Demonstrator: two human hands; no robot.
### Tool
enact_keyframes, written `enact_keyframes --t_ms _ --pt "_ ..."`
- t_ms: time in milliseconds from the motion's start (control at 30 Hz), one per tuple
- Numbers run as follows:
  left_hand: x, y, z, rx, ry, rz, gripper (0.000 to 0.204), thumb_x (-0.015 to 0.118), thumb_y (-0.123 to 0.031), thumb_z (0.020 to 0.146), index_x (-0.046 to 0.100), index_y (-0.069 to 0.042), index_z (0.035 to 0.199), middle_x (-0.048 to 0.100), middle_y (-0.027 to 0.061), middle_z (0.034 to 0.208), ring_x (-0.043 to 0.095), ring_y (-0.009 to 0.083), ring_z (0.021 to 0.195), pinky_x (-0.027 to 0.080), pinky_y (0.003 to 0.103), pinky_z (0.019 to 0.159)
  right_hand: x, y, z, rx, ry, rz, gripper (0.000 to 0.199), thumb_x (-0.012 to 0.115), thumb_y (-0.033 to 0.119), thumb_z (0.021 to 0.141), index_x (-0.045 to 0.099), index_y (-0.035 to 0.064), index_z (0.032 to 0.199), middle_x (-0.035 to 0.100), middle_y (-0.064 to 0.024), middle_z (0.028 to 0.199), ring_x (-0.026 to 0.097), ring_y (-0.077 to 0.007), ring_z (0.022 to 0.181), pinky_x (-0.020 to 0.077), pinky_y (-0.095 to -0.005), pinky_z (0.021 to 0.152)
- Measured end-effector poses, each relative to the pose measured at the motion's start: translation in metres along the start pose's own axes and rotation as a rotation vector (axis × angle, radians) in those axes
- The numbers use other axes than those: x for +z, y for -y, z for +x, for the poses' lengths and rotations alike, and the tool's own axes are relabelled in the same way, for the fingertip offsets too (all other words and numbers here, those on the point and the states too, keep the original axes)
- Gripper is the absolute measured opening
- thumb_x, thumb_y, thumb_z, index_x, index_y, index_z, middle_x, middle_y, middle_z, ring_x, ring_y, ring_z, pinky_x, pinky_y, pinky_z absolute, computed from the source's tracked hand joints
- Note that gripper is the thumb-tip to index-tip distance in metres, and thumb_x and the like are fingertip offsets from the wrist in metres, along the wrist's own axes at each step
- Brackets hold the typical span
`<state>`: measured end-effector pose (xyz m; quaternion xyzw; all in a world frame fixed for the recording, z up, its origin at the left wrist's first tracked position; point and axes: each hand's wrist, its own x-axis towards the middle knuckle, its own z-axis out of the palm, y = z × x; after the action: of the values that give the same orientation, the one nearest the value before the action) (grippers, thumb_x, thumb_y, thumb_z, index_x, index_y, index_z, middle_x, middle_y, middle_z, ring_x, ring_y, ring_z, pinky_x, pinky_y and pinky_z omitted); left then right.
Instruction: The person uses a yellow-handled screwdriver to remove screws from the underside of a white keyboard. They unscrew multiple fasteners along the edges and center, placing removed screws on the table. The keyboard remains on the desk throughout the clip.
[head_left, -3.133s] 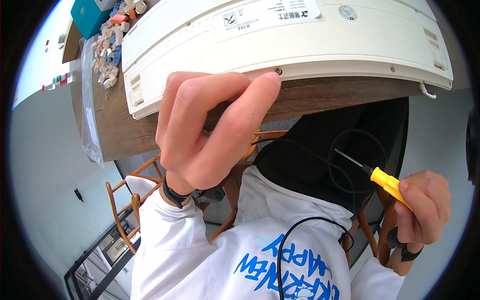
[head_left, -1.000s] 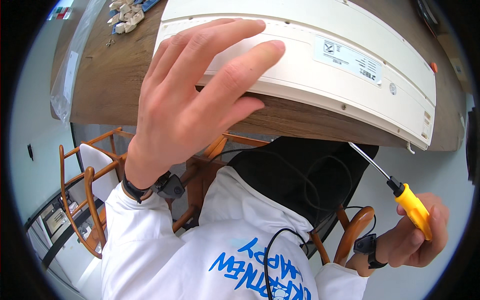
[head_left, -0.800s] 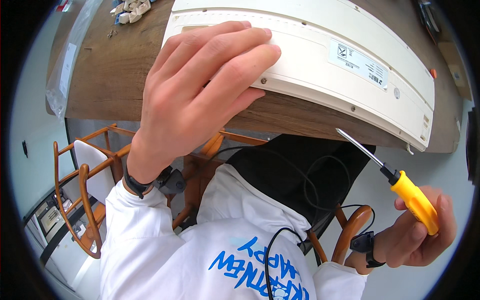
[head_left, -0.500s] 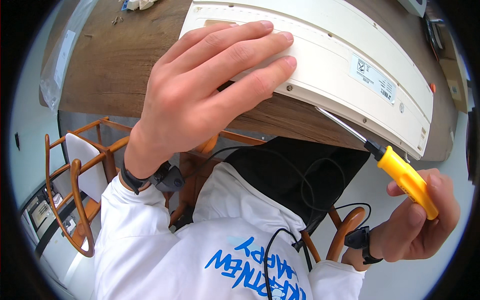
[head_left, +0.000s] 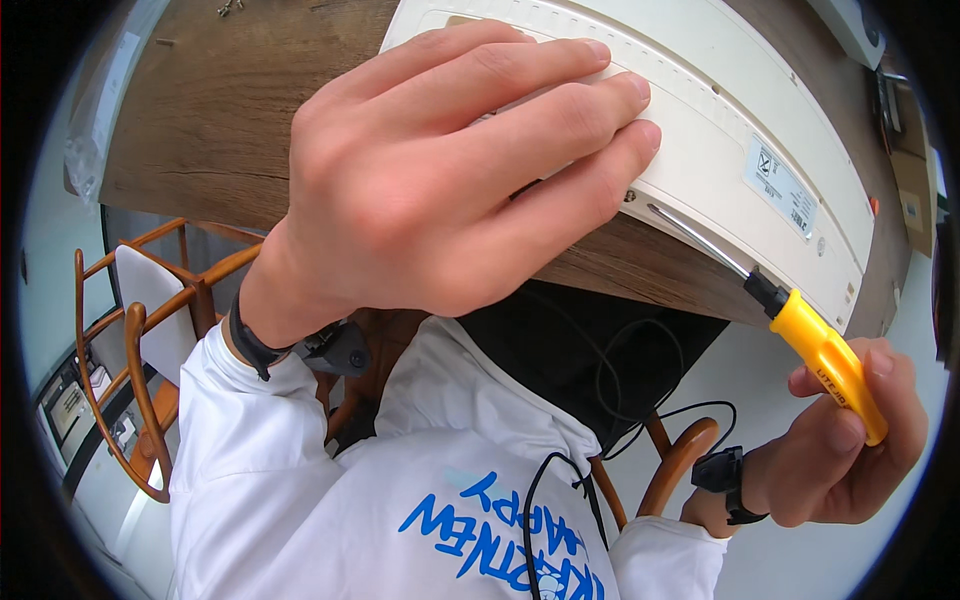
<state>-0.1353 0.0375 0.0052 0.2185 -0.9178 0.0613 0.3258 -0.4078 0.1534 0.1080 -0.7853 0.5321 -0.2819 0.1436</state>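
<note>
Left hand (head_left: 450,170) flat, open on cream casing (head_left: 720,150) — right hand (head_left: 850,440) gripping yellow screwdriver (head_left: 800,335).

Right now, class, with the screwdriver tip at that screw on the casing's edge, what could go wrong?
1. The screwdriver meets the screw at a slant, so the tip may slip and scratch the cream casing.
2. The left hand lies right beside the screw; a slip could jab its fingers.
3. The right hand grips only the handle's end, giving weak control.
</note>
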Motion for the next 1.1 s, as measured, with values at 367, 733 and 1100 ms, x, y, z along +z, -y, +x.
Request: enact_keyframes --t_ms 367,733,1100 --pt "-0.008 0.002 0.002 0.015 0.059 -0.025 0.036 0.082 -0.017 0.073 0.081 -0.006 0.107 0.079 0.0104 0.110 0.076 0.0281 0.104 0.065 0.039 0.088 -0.002 -0.002 0.000 0.008 -0.010 0.008 0.036 0.061 0.017 0.099 0.061 0.0044 0.134 0.061 -0.0198 0.104 0.063 -0.0211 0.079 0.0532 -0.0264 0.068" --pt "-0.010 0.000 0.004 -0.007 0.085 -0.047 0.037 0.082 -0.019 0.074 0.081 -0.005 0.108 0.079 0.0111 0.110 0.076 0.0279 0.106 0.065 0.038 0.089 0.000 -0.002 0.001 0.000 0.003 0.046 0.037 0.060 0.015 0.099 0.060 0.0037 0.135 0.060 -0.0195 0.100 0.062 -0.0205 0.077 0.0525 -0.0256 0.068" --pt "-0.003 0.000 0.001 -0.019 0.018 -0.065 0.036 0.083 -0.020 0.071 0.081 -0.005 0.105 0.079 0.0114 0.109 0.076 0.0281 0.104 0.064 0.038 0.086 -0.007 -0.006 -0.006 0.064 0.025 0.034 0.036 0.057 0.019 0.102 0.059 0.0036 0.134 0.060 -0.0209 0.104 0.063 -0.0193 0.074 0.0535 -0.0254 0.069"
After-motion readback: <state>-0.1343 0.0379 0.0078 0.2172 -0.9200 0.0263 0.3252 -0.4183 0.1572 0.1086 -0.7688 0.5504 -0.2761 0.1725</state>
